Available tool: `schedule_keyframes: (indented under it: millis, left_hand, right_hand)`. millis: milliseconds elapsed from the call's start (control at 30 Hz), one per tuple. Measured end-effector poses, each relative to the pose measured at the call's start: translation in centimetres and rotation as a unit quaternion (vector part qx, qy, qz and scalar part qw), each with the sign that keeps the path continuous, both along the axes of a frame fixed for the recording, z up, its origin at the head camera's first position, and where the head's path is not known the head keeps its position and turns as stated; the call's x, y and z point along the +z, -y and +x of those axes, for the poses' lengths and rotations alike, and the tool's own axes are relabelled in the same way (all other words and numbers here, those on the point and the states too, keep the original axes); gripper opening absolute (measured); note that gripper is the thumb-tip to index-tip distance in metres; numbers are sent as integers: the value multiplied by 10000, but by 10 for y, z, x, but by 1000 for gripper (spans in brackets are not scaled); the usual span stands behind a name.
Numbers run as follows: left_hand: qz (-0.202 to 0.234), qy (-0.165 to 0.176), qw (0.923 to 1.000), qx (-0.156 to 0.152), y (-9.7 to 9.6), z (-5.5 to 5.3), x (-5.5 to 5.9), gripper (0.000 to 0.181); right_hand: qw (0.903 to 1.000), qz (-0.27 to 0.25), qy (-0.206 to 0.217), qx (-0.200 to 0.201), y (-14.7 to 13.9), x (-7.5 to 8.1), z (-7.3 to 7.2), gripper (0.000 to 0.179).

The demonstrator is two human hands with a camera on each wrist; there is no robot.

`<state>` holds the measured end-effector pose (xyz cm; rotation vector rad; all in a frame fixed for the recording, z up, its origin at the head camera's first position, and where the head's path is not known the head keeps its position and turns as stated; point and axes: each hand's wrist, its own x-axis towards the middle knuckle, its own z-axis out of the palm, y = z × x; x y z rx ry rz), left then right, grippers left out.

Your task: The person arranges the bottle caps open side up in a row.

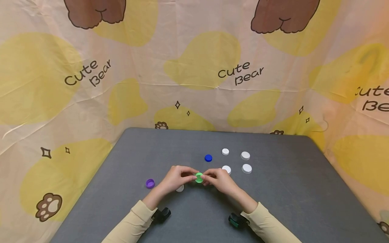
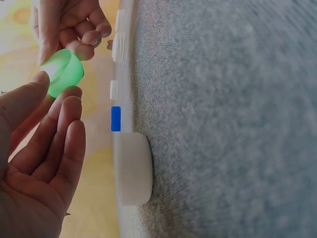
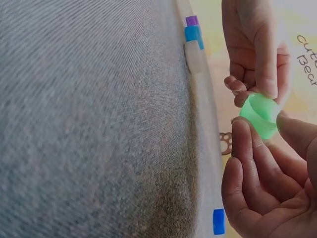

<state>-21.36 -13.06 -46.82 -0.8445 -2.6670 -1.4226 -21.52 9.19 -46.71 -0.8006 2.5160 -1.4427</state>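
A small green bottle cap (image 1: 199, 178) is held above the table between both hands. The left hand (image 1: 176, 178) pinches its left side with thumb and fingertips, while the right hand (image 1: 223, 181) pinches the opposite side. In the left wrist view the cap (image 2: 65, 73) looks translucent, its hollow side showing. The right wrist view has the same cap (image 3: 260, 115) between the two thumbs and fingers. Below the left hand, partly hidden by it, lies a white cap (image 1: 180, 189). Another white cap (image 1: 226, 169) is partly covered by the right hand.
On the grey table (image 1: 291, 202) a purple cap (image 1: 150, 183) lies left of the left hand. Beyond the hands are a blue cap (image 1: 208, 158) and white caps (image 1: 247, 168) at the right. A light blue cap (image 3: 193, 35) shows in the right wrist view. Patterned cloth (image 1: 194, 60) hangs behind.
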Motion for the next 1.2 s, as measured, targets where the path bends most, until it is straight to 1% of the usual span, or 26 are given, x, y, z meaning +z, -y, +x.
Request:
schedule_keyframes:
  millis: [200,267,400,567,700,767,800,900,1000,1200]
  left_hand:
    - [-35,-24,9999,119,-1,1,0,23]
    - [-34,-55,9999,111,-2,1,0,24]
    - [-7,-109,9999,21,-2,1,0,29]
    - [-23,-159,9999,-54,-2,1,-2,32]
    - [34,-226,9997,-95,-2,1,-2,31]
    - [58,-271,9995,-123,-2,1,-2,30]
    - [58,-294,9995,-138,-2,1,-2,30]
    - [28,-312,9994,-153,-2,1,-2,28]
    - [-4,-233,9997,-98,-2,1,-2,26]
    - [13,31,10000,68,0,0,-4,23]
  right_hand:
    - [9971,-376,665,-39,1,-2,-2,23]
    - [9950,-460,880,-69,2,-2,-2,25]
    - [9920,-537,1141,-85,3,-2,-3,28]
    - [9905,-463,1291,-80,4,0,0,29]
    - [9891,-509,1382,-3,5,13,6,29]
    - [9889,-541,1385,16,5,17,8,29]
    - [9889,-546,1379,9,5,17,8,29]
    - [9893,-549,1348,-45,6,8,5,29]
    - [9894,-569,1336,-75,5,-1,2,30]
    - [9893,-637,1312,-6,5,-3,1,31]
